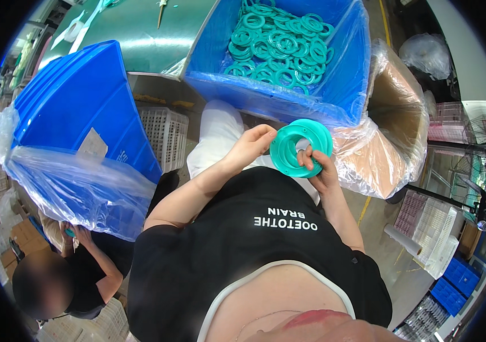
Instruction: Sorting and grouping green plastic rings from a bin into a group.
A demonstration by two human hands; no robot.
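A teal plastic ring [287, 162], stepped and wide-rimmed, is held up in front of my body. My right hand [324, 169] grips it, with fingers curled through the round opening and over the rim. My left hand [252, 142] is closed in a pinch right by the ring's left edge. Anything between those fingertips is too small to make out. Beyond my hands a large blue bin [214, 83] with a clear plastic liner holds a heap of similar, thinner-looking teal rings [284, 43].
At left stands another blue bin [77, 91], tilted and plastic-draped. A lined cardboard box [368, 149] adjoins the ring bin on the right. Behind are a green table [146, 34] and a white crate [170, 139]. A co-worker [97, 265] sits at lower left. A fan [485, 199] stands far right.
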